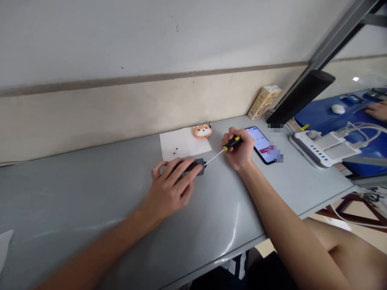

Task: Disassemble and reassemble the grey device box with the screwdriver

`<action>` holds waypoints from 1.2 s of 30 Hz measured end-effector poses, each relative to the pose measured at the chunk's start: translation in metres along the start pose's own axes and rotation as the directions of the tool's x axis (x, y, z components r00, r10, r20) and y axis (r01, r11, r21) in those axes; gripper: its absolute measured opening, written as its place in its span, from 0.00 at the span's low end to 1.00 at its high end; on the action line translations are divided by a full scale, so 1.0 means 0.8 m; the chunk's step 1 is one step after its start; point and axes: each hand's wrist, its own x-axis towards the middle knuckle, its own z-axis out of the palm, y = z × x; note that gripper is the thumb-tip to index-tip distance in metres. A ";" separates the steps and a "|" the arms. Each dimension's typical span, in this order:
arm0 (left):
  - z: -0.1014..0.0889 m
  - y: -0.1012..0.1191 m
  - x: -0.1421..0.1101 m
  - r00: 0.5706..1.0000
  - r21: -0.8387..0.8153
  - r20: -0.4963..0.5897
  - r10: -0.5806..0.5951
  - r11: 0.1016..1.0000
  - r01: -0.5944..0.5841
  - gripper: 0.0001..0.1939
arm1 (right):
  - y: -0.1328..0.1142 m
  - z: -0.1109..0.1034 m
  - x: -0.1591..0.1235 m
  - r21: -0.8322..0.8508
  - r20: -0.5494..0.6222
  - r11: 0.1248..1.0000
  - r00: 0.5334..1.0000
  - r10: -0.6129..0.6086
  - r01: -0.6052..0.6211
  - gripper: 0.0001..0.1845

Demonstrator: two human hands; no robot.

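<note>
My left hand [173, 181] is closed over a small dark grey box-shaped device [199, 166] with slots on top, holding it against the grey table. Its right end shows past my fingertips; the rest is covered. In my right hand [240, 151] is a screwdriver [233, 142] with a black and yellow handle, gripped in the fist. The thin shaft slants down to the left, and its tip meets the device's right end. Just behind the device lies a white sheet of paper [178, 141] with small black specks on it, perhaps screws.
An orange animal-face case [202, 131] sits on the paper's right corner. A lit phone [260, 144] lies beside my right hand. Farther right are a white power strip [320, 150] with plugs and cables, a drink carton [264, 101] and a black cylinder [300, 98]. Another person's hand [377, 109] shows far right.
</note>
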 end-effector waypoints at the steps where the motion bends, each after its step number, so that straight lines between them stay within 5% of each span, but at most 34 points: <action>1: 0.000 0.000 0.000 1.000 -0.001 0.004 0.001 1.000 -0.001 0.24 | -0.001 -0.001 0.001 0.005 -0.013 1.000 1.000 0.000 0.000 0.13; 4: 0.000 -0.001 -0.001 1.000 0.003 -0.003 0.023 1.000 -0.023 0.24 | 0.004 -0.002 0.004 -0.024 -0.104 1.000 0.995 -0.011 0.008 0.14; 7: 0.000 -0.004 -0.001 0.999 0.015 0.005 0.050 0.999 -0.050 0.23 | 0.019 0.003 0.002 -0.261 -0.156 0.965 0.986 -0.061 0.018 0.17; 11: -0.001 -0.009 -0.001 0.994 0.062 0.041 0.103 0.992 -0.106 0.23 | 0.039 0.012 -0.007 -0.581 0.029 0.806 0.993 -0.117 0.112 0.22; 18: -0.002 -0.012 -0.001 0.987 0.108 0.083 0.141 0.983 -0.149 0.22 | 0.040 0.011 -0.015 -0.715 0.171 0.670 0.979 -0.110 0.200 0.21; 24: 0.005 -0.015 -0.007 0.996 -0.025 -0.020 0.087 0.996 -0.088 0.23 | 0.039 0.013 -0.017 -0.696 0.286 0.667 0.955 -0.083 0.267 0.20; 29: 0.006 -0.018 -0.013 0.975 -0.299 -0.140 -0.175 0.946 0.127 0.19 | 0.039 0.009 -0.013 -0.639 0.150 0.750 0.984 -0.095 0.169 0.23; 33: 0.006 -0.023 -0.015 0.953 -0.508 -0.039 -0.300 0.828 0.239 0.14 | 0.038 0.004 -0.003 -0.363 -0.048 0.931 0.998 -0.042 0.021 0.25; 36: 0.009 -0.029 -0.015 0.934 -0.618 0.102 -0.341 0.715 0.329 0.12 | 0.033 0.001 0.004 -0.178 -0.118 0.984 0.993 0.010 -0.031 0.24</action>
